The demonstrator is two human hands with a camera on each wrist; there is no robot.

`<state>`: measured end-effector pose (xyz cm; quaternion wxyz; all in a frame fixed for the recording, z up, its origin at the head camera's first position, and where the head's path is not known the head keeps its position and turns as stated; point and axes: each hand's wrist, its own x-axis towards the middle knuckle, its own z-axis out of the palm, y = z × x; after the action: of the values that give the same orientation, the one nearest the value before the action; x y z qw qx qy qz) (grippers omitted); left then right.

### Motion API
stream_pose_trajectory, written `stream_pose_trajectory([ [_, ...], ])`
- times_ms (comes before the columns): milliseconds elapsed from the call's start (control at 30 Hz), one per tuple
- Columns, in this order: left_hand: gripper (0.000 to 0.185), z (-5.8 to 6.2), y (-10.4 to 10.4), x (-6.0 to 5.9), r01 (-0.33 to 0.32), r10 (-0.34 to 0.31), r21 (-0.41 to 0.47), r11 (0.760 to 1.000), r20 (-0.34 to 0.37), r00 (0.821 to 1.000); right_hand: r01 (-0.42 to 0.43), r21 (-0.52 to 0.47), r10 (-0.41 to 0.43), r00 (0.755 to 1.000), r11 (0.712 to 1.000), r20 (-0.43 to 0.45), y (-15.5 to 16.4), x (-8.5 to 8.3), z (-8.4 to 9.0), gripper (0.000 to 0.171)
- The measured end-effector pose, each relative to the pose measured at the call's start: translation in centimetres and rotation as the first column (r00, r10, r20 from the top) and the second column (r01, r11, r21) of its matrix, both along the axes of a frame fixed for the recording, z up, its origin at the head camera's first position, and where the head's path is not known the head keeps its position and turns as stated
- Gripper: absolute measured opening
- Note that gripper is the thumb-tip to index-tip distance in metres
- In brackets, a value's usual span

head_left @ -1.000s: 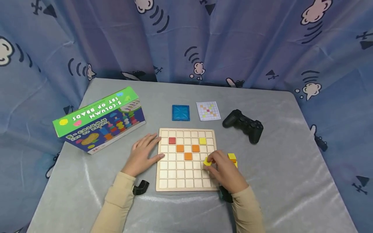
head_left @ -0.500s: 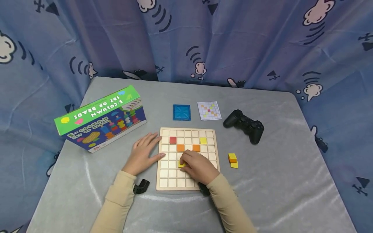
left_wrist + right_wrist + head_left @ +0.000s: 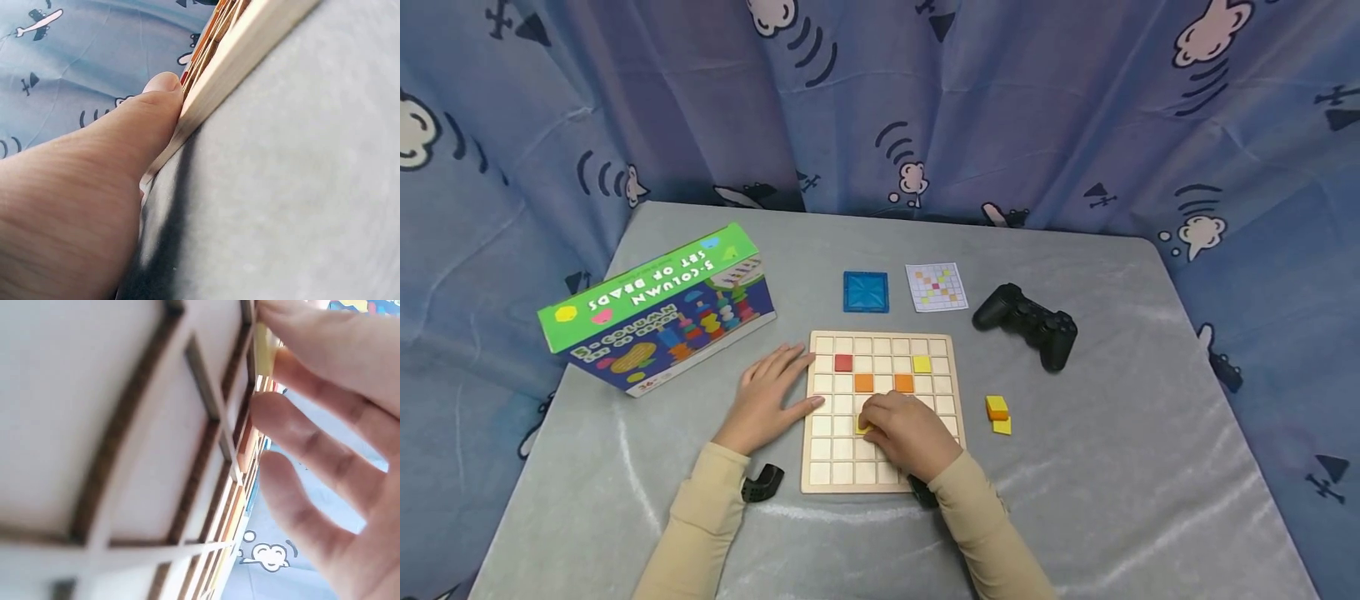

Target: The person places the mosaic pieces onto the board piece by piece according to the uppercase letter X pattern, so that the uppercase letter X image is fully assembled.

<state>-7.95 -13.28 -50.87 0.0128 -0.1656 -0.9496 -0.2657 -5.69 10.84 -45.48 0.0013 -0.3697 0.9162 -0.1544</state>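
Observation:
The wooden grid board (image 3: 842,472) lies flat in the middle of the table. My right hand (image 3: 912,435) is over it, pinching a yellow square tile (image 3: 861,427) at a cell left of centre; the right wrist view shows the tile (image 3: 265,353) between thumb and finger. With straight fingers, my left hand (image 3: 767,402) rests against the board's left edge, the thumb (image 3: 164,94) touching the wooden side. A red tile (image 3: 843,363), a yellow tile (image 3: 922,364) and two orange tiles (image 3: 864,383) sit in cells. My right hand hides some middle cells.
Right of the board lie several loose yellow and orange tiles (image 3: 997,407). Behind it are a blue square tray (image 3: 866,292), a pattern card (image 3: 937,287) and a black game controller (image 3: 1027,325). A green and blue box (image 3: 658,308) stands at the back left.
My right hand has moved left across the board with the yellow tile, from its right side to a cell left of centre, covering an orange tile. My left hand stays put.

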Motion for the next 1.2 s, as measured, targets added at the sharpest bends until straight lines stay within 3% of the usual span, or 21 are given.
stream_pose_trajectory([
  [200,0.069,0.1,0.1,0.1,-0.002,0.002,0.006,1.0,-0.004,1.0,0.003,-0.015,-0.004,0.998,1.0,-0.064,0.4,0.2,0.5,0.014],
  [267,0.068,0.0,0.1,0.1,-0.003,0.003,0.008,1.0,-0.003,1.0,0.045,-0.056,-0.049,0.996,0.997,-0.072,1.5,0.1,0.8,0.016],
  [333,0.068,0.0,0.1,0.1,-0.002,0.002,0.01,1.0,-0.002,1.0,0.151,-0.091,-0.158,0.984,0.984,-0.076,3.4,0.2,1.2,0.018],
  [400,0.068,-0.1,0.1,0.2,-0.003,0.003,0.012,1.0,-0.003,1.0,0.303,-0.103,-0.311,0.948,0.947,-0.07,5.9,0.5,1.4,0.021],
  [500,0.068,-0.1,0.1,0.2,0.001,-0.001,0.014,1.0,-0.002,1.0,0.535,-0.051,-0.536,0.844,0.843,-0.01,9.7,1.3,1.1,0.031],
  [600,0.068,0.0,0.1,0.2,-0.002,0.002,0.012,1.0,0.0,1.0,0.65,0.012,-0.649,0.757,0.76,0.078,12.2,1.8,0.3,0.042],
  [667,0.068,0.1,0.1,0.2,0.0,0.0,0.013,1.0,0.002,1.0,0.676,0.02,-0.674,0.73,0.736,0.113,13.0,1.8,-0.3,0.044],
  [833,0.068,0.3,0.0,0.2,0.005,-0.005,0.018,1.0,0.02,1.0,0.657,-0.068,-0.655,0.754,0.75,0.059,13.1,1.0,-1.4,0.035],
  [1000,0.068,0.2,0.1,0.3,0.007,-0.007,0.013,1.0,0.02,1.0,0.592,-0.091,-0.593,0.805,0.801,0.016,12.6,0.5,-1.2,0.025],
  [1100,0.068,0.2,0.1,0.3,0.006,-0.006,0.012,1.0,0.016,1.0,0.521,-0.106,-0.525,0.851,0.847,-0.009,11.8,0.5,-0.8,0.025],
  [1200,0.067,0.3,0.0,0.2,0.005,-0.006,0.011,1.0,0.012,1.0,0.395,-0.154,-0.405,0.913,0.906,-0.042,10.3,0.8,-0.3,0.025],
])
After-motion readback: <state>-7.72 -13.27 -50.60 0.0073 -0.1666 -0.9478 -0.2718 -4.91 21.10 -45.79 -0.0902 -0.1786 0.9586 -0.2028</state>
